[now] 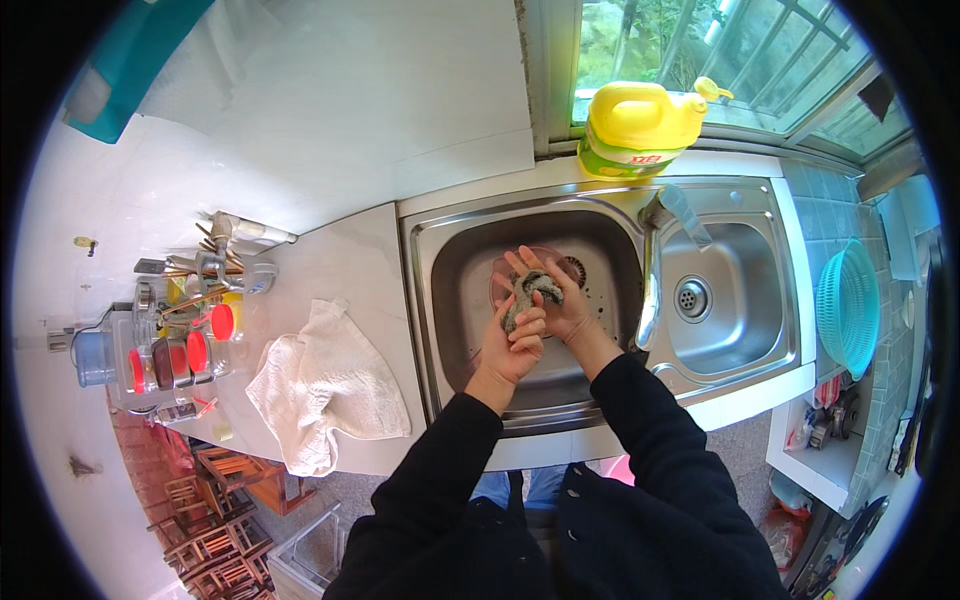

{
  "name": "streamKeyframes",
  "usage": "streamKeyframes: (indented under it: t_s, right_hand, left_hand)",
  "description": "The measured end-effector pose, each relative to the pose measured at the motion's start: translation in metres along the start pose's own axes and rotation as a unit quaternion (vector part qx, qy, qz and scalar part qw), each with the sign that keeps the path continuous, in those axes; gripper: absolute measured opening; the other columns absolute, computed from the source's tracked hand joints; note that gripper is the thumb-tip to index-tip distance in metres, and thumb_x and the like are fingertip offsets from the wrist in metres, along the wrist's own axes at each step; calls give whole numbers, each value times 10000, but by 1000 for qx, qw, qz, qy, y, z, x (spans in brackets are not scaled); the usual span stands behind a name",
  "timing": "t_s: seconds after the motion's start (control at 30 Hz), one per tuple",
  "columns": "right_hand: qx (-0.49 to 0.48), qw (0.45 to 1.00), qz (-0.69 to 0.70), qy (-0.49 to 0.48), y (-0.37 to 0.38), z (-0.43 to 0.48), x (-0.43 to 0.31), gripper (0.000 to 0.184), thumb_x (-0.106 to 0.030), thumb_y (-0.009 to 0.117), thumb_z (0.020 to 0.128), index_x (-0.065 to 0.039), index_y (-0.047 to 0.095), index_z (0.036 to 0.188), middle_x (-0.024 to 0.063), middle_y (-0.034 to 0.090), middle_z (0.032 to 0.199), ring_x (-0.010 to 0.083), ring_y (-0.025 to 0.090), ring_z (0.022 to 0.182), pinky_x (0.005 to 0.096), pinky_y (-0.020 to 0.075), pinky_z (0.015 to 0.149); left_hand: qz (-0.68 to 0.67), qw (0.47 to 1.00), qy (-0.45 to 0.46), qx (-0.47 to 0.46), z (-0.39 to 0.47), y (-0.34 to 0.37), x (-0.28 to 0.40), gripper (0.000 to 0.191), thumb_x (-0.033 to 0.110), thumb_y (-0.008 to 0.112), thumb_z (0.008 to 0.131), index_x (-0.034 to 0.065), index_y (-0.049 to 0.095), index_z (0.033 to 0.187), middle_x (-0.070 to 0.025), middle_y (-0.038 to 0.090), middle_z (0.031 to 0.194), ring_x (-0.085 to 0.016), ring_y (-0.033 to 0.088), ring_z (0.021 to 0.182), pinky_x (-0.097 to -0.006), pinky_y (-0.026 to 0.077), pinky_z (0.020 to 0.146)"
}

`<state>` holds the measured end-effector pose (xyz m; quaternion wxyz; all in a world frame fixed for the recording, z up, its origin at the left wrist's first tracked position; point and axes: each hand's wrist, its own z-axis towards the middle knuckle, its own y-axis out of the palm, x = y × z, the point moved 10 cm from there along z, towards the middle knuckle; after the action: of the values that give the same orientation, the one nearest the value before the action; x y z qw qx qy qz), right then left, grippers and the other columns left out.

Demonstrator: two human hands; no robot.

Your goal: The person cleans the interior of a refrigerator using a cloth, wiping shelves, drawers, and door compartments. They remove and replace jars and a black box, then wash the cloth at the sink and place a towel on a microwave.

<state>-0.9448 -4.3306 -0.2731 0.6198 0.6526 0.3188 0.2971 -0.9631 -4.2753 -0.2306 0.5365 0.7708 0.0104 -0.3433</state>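
Note:
Over the large basin of a stainless steel sink point(469, 352), my left hand point(517, 345) grips a wet grey-green cloth or scrubber point(525, 296) with its fingers curled. The same cloth rests against my right hand point(566, 304), whose fingers are spread and whose palm is turned up beneath it. Behind my hands, a reddish translucent bowl point(501, 264) lies on the basin floor near the drain, mostly hidden. A chrome faucet point(649, 292) stands between the two basins.
A yellow detergent jug point(641, 131) stands behind the sink. A cream towel point(322, 382) lies on the left counter, with red-lidded jars point(197, 351) farther left. The smaller basin point(720, 330) is right of the faucet; a turquoise plastic basket point(847, 307) sits beyond it.

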Motion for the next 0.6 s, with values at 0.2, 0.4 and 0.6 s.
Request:
streamKeyframes:
  t_s: [0.2, 0.4, 0.6]
  right_hand:
    - [158, 970, -168, -72, 6, -12, -12, 350, -226, 513, 942, -125, 483, 1276, 35, 599, 1061, 130, 590, 694, 271, 514, 660]
    - [209, 933, -294, -3, -7, -2, -12, 210, -258, 538, 942, -63, 568, 1016, 5, 567, 830, 81, 534, 621, 203, 446, 502]
    - [202, 888, -412, 30, -3, 8, -12, 276, -306, 500, 962, -51, 515, 861, -9, 455, 719, 80, 440, 555, 224, 402, 472]
  left_hand:
    - [-86, 996, 11, 15, -4, 9, -16, 308, 188, 476, 946, -56, 475, 1134, -18, 437, 741, -71, 394, 522, -189, 331, 395]
    - [68, 991, -60, 97, -18, -2, -20, 217, 193, 497, 958, 8, 509, 1070, 15, 396, 716, -53, 319, 513, -167, 252, 374]
    - [504, 822, -50, 259, -26, -27, 18, 141, 229, 497, 954, 93, 522, 980, 61, 334, 619, -31, 252, 467, -188, 187, 364]
